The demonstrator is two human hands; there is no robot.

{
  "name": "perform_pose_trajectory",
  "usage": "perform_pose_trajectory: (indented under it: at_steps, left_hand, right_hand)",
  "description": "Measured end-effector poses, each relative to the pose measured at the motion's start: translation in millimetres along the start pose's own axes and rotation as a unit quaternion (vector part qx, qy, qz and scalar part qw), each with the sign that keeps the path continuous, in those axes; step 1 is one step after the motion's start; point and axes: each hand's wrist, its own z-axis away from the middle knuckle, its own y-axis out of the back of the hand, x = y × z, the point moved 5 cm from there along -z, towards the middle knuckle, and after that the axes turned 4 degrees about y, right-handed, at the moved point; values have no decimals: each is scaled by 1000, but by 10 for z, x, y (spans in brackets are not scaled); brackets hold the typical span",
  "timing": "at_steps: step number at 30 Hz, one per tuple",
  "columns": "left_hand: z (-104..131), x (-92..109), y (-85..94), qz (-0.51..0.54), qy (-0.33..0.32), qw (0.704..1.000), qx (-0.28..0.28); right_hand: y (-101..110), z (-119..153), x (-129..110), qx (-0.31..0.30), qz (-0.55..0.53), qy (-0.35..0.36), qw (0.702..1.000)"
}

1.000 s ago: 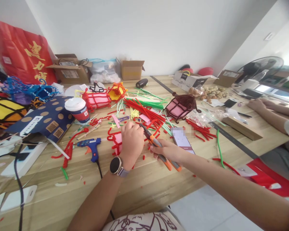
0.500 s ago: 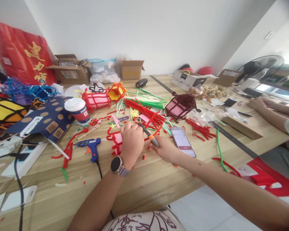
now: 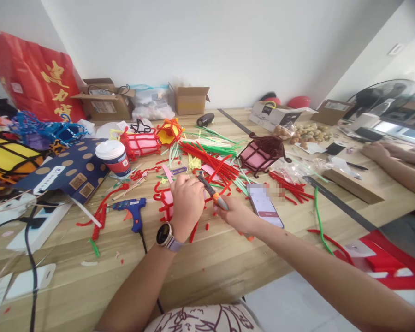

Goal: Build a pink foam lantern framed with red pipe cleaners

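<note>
My left hand, wearing a watch, is curled over a small lantern of red pipe cleaners with pink panels, partly hidden beneath it. My right hand grips a pair of pliers with orange and grey handles. Their dark jaws lie right beside my left fingers; whether a pipe cleaner is between them I cannot tell. A blue hot glue gun lies to the left. Behind my hands is a heap of red pipe cleaners. To the right lies a phone.
A lidded paper cup stands at left near a dotted blue bag. Finished-looking lanterns, one brown and pink, stand farther back. Cardboard boxes line the wall. Another person's arms rest on the table at right.
The view has shifted slightly, so the scene sits a little farther right. My left wrist has turned a bit, and the pliers' jaws show slightly wider beside my left fingers.
</note>
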Motion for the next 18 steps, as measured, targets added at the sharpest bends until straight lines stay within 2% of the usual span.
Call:
perform_pose_trajectory:
  at_steps: [3,5,12,18]
  left_hand:
    - [-6,-28,-3,0,-2,1000,-7]
    - [-11,-36,3,-3,-9,1000,-8]
    - [-7,-17,20,-14,-21,1000,-8]
    - [-6,-11,-35,-35,-38,999,-13]
  right_hand:
    - [-68,60,-18,-59,-46,-33,997]
    - [-59,84,-31,-77,-68,-44,994]
    - [93,134,-52,-101,-78,-93,987]
    - [90,202,-165,-99,-46,-113,988]
